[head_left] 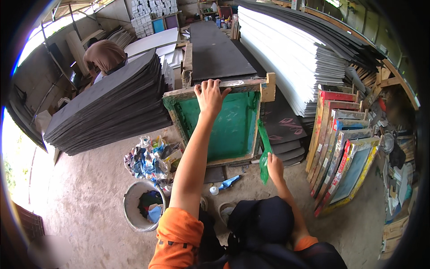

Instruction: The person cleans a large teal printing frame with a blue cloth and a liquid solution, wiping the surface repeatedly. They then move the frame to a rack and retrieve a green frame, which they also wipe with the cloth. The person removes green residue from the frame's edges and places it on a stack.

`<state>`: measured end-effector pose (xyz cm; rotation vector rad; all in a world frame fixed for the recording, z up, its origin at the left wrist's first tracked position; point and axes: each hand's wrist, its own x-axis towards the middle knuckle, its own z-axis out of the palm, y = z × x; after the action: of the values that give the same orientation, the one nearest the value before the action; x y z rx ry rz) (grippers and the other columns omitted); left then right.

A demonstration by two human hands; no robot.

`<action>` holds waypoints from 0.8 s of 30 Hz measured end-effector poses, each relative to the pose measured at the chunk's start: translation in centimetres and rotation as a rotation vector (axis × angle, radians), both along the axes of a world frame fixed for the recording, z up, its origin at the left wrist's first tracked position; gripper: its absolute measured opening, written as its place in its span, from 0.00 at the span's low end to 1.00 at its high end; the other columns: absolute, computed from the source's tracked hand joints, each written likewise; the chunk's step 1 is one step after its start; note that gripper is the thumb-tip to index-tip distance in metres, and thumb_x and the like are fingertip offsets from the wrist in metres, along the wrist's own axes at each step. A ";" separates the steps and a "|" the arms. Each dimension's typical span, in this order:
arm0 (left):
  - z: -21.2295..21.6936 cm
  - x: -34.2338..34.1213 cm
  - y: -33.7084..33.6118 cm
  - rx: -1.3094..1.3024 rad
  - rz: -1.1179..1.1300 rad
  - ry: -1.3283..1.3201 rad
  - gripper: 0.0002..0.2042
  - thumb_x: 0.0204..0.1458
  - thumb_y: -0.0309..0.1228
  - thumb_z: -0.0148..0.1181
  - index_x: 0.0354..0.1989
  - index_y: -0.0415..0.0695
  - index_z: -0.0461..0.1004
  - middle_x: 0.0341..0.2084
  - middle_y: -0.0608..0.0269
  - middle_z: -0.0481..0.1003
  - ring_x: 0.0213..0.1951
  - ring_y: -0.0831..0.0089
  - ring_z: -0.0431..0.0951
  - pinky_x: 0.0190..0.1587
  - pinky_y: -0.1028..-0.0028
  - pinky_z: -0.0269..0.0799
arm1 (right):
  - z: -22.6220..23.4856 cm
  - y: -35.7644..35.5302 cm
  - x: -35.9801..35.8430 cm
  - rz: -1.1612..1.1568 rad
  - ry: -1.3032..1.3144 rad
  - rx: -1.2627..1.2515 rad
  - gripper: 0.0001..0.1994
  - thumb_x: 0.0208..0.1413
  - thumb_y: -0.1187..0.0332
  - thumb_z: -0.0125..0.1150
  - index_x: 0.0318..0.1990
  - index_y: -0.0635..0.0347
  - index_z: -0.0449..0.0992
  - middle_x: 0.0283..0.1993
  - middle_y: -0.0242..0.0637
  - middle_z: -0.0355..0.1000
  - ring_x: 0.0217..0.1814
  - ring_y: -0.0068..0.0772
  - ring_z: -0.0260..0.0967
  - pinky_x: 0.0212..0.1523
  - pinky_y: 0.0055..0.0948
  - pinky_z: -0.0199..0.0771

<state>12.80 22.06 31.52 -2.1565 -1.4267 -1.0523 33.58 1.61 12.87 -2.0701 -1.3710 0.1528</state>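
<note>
My left hand [209, 96] lies over the top bar of a wooden screen-printing frame [179, 123], its fingers curled over the wood. Green mesh [219, 123] fills the frame, which stands tilted against the end of a long dark-topped bench. At the frame's right side, my right hand [274, 167] is closed on a limp, shiny green strip [264, 154]. The strip's narrow upper end reaches up beside the frame's right bar; whether it is joined to the bar I cannot tell.
A bucket with rags [134, 208] and crumpled wrappers [150, 157] are at lower left. Left and right rise stacks of dark sheets [112, 98] and white sheets [286, 54]. More screen frames [345, 172] lean at right. Another person [106, 56] bends over at far left.
</note>
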 end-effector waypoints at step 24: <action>-3.7 -5.7 0.9 -0.509 -0.472 -0.165 0.25 0.53 0.40 0.56 0.57 0.42 0.62 0.49 0.48 0.68 0.53 0.57 0.68 0.55 0.61 0.62 | 10.6 6.6 -3.6 0.230 0.002 0.233 0.24 0.54 0.46 0.52 0.21 0.61 0.69 0.17 0.46 0.70 0.24 0.51 0.71 0.24 0.41 0.69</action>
<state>7.05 23.01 27.83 -2.9390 -1.4041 -1.1305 30.00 8.23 23.50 -1.7196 -1.5462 0.0870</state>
